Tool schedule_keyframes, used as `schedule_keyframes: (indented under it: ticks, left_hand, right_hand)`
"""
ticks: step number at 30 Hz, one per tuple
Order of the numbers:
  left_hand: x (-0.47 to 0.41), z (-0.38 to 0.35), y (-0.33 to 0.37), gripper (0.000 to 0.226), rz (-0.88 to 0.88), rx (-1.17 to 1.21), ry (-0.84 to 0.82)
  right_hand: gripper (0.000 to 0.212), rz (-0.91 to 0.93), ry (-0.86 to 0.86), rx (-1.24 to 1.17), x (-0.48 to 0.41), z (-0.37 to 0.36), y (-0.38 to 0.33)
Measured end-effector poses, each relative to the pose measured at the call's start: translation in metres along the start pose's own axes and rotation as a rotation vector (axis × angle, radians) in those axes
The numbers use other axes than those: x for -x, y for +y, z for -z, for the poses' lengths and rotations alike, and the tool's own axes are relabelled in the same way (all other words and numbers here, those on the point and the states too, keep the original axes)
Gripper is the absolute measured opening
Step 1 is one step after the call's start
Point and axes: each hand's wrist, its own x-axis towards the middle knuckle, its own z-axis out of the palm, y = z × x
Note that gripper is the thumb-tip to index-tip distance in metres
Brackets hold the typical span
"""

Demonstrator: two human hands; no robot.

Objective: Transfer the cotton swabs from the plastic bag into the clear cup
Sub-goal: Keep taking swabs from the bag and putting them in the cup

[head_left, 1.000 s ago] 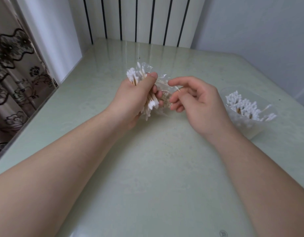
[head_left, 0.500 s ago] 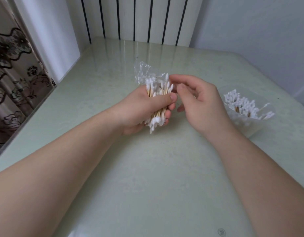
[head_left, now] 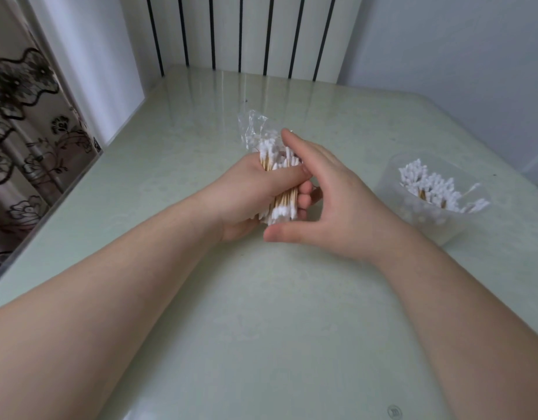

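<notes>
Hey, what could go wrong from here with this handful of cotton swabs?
1. The left hand grips the cotton swabs only round their middle. If it loosens while the open right hand takes over, they may scatter on the table.
2. The plastic bag bunches at their top ends and could snag some.
3. The clear cup looks crowded with standing swabs, so adding more may spill them.

White-tipped swabs (head_left: pixel 282 177); pale green table (head_left: pixel 261 328)
</notes>
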Motion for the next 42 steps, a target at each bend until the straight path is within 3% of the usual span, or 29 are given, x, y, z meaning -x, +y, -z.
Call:
schedule_keyframes:
  ticks: [4, 10, 17, 23, 29, 34, 36, 42]
  left_hand:
    - [0.001, -0.001, 0.001, 0.018, 0.033, 0.033, -0.019]
    - [0.000, 0.000, 0.000, 0.018, 0.039, 0.035, -0.034]
    - [0.000, 0.001, 0.000, 0.016, 0.056, 0.049, -0.055]
    - [-0.001, 0.002, 0.000, 0.018, 0.101, 0.084, -0.043]
    - [-0.001, 0.002, 0.001, 0.015, 0.104, 0.143, -0.042]
    - [-0.001, 0.001, 0.000, 0.007, 0.117, 0.246, -0.001]
    - [-0.001, 0.001, -0.001, 0.018, 0.126, 0.261, 0.020]
    - [-0.002, 0.002, 0.000, 0.032, 0.185, 0.312, 0.013]
  right_hand:
    - [0.095, 0.037, 0.126, 0.097, -0.004, -0.003, 0.003]
    - [0.115, -0.030, -0.009, -0.008, 0.000, 0.002, 0.002]
    - [0.080, 0.083, 0.181, 0.122, -0.004, 0.001, 0.004]
    - [0.115, 0.056, -0.017, 0.177, -0.002, 0.003, 0.007]
    - [0.098, 0.124, 0.115, 0.223, -0.006, 0.003, 0.010]
    - [0.134, 0.066, -0.078, 0.225, -0.002, 0.002, 0.007]
    - [0.141, 0.058, -0.098, 0.259, -0.001, -0.002, 0.002]
    - [0.136, 0.085, -0.068, 0.335, -0.003, -0.004, 0.000]
